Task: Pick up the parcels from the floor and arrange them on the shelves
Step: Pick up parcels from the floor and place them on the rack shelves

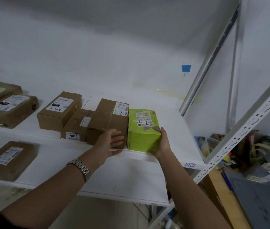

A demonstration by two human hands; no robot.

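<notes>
On the shelf [172, 128], right hand [162, 145] holds green parcel [143, 138] — left hand [111, 143] slack.

green parcel [143, 139]: matt lime cardboard, paper skin torn rough at top edge
brown parcel [104, 123], 9 o'clock of it: dull kraft cardboard, glossy tape
shelf [172, 129]: smooth matt white
upright [246, 129], 3 o'clock: painted metal
watch [81, 167]: shiny metal links
</notes>
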